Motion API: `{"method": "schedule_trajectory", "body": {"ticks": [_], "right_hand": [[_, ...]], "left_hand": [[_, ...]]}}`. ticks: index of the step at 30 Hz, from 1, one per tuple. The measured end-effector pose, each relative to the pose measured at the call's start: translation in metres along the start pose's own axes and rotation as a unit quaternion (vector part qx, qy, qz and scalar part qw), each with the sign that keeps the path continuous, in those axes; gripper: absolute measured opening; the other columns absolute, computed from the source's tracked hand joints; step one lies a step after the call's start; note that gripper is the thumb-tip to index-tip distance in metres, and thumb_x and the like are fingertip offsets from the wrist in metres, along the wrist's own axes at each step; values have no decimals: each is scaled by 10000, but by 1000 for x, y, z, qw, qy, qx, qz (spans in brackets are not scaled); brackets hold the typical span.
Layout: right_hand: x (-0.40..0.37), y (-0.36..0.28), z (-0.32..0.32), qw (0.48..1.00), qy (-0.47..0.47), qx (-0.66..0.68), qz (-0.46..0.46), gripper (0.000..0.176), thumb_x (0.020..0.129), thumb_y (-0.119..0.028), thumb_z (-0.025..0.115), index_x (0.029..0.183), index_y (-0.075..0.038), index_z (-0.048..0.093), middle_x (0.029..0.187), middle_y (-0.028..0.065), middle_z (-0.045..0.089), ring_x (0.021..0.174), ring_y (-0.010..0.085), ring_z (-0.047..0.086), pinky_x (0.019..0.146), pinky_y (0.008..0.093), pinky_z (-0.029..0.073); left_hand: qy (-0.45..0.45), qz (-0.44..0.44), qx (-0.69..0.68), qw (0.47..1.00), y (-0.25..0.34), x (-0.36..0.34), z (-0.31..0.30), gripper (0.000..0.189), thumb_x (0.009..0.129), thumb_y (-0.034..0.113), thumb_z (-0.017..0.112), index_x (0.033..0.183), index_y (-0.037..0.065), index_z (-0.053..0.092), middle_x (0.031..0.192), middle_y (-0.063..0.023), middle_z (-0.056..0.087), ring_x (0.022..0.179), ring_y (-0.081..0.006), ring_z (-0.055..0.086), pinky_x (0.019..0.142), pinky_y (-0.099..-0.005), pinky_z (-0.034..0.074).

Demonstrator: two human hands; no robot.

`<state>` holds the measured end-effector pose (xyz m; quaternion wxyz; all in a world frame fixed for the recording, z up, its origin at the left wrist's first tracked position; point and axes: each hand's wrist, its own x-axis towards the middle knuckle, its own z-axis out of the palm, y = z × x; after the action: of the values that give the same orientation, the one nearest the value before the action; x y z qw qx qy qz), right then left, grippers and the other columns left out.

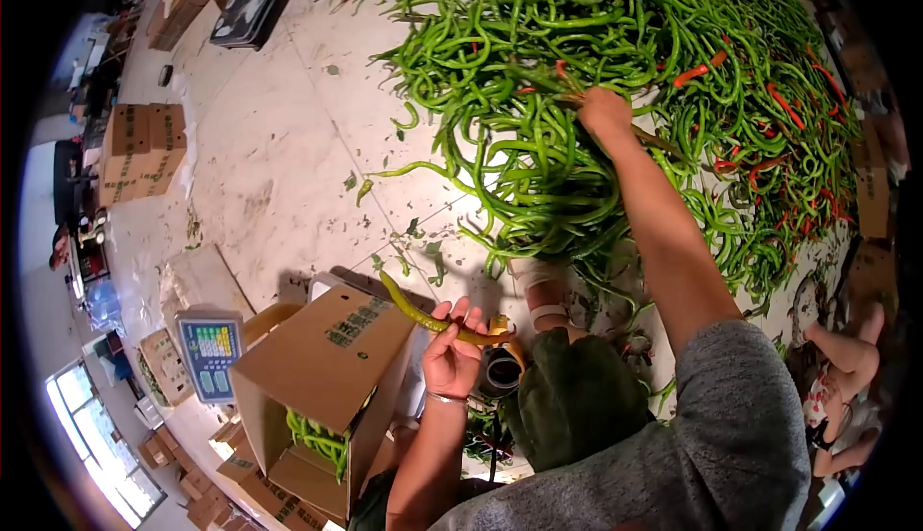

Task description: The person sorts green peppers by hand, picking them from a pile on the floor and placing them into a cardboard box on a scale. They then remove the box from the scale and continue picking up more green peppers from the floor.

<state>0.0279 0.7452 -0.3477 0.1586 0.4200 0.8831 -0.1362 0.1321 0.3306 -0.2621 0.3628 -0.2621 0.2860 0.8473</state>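
My left hand (452,363) is in front of my body beside the open box, with thumb and fingers closed on a long chili pepper (413,314). That pepper is green at one end and brownish toward the other. My right hand (606,114) reaches out to the big heap of long green chili peppers (538,151). Its fingers are curled down among the peppers, and what they grip is blurred and partly hidden. At my left stands a cardboard box (322,339) with its flaps up, and green peppers (319,442) lie inside it.
A scale display with keypad (210,353) stands left of the box. Red peppers (700,71) are mixed into the heap. Further off are a cardboard carton (144,151) and a black tray-like object (258,2). Another person's bare leg (846,353) shows at right.
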Motion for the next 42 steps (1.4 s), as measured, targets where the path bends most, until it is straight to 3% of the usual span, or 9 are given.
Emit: {"method": "schedule_trajectory", "body": {"ticks": [4, 9, 15, 19, 26, 29, 32, 35, 42], "right_hand": [[-62, 22, -64, 974, -80, 202, -71, 295, 697, -278, 700, 890, -59, 654, 771, 82, 644, 678, 217, 604, 634, 350, 470], [-182, 32, -167, 784, -285, 477, -277, 216, 716, -190, 730, 754, -51, 569, 594, -26, 520, 481, 59, 433, 453, 225, 331], [-344, -25, -263, 756, -210, 421, -454, 259, 693, -196, 747, 696, -24, 554, 603, -24, 512, 558, 78, 446, 521, 255, 361], [-447, -54, -268, 781, 43, 213, -586, 254, 663, -258, 752, 724, -60, 604, 637, 94, 537, 606, 296, 534, 557, 370, 417], [-580, -70, -212, 649, 145, 96, -741, 197, 644, -205, 698, 801, -120, 613, 773, 43, 556, 679, 285, 593, 579, 391, 478], [-618, -74, -204, 621, 111, 79, -772, 199, 665, -233, 691, 807, -112, 623, 767, 48, 585, 682, 287, 595, 587, 384, 477], [-626, -90, -194, 694, -60, 116, -708, 206, 717, -260, 676, 858, -112, 654, 752, 70, 628, 664, 260, 599, 577, 358, 462], [-634, -98, -195, 664, -333, 230, -629, 269, 754, -266, 695, 910, -50, 661, 631, 26, 592, 542, 105, 517, 521, 269, 397], [-611, -101, -160, 638, -436, 315, -551, 232, 744, -228, 726, 791, -50, 585, 625, -11, 538, 513, 78, 475, 472, 238, 359]], "left_hand": [[-37, 50, 18, 998, 16, -44, 21, 362, 804, 13, 559, 1141, 144, 551, 1157, -83, 574, 1016, -263, 533, 877, -408, 430], [-135, 170, 69, 974, 38, -113, 67, 351, 804, 14, 575, 1140, 102, 529, 1044, -103, 603, 831, -222, 576, 786, -369, 469], [-154, 292, 160, 930, 51, -224, 130, 378, 752, 5, 620, 1103, 32, 484, 1023, -167, 567, 795, -207, 561, 742, -326, 471], [-191, 387, 177, 884, 44, -297, 138, 374, 776, 5, 616, 1131, 11, 498, 1086, -141, 579, 854, -183, 608, 726, -276, 477], [-115, 519, 114, 839, 24, -393, 103, 407, 833, 13, 578, 1225, 58, 479, 1171, -108, 565, 806, -99, 584, 697, -227, 494], [-76, 531, 109, 837, 20, -418, 73, 388, 840, 25, 581, 1212, 53, 476, 1121, -94, 597, 794, -98, 583, 699, -223, 494], [-53, 546, 87, 831, 24, -451, 54, 327, 876, 100, 557, 1186, 38, 475, 1142, -127, 586, 753, -111, 566, 596, -211, 456], [-121, 505, 40, 854, 34, -486, 21, 375, 896, 157, 531, 1221, 0, 431, 1152, -177, 564, 762, -146, 561, 590, -226, 452], [100, 540, 175, 817, 67, -596, -72, 410, 882, 154, 546, 1247, 11, 427, 1043, -131, 609, 694, -111, 539, 541, -191, 414]]}}
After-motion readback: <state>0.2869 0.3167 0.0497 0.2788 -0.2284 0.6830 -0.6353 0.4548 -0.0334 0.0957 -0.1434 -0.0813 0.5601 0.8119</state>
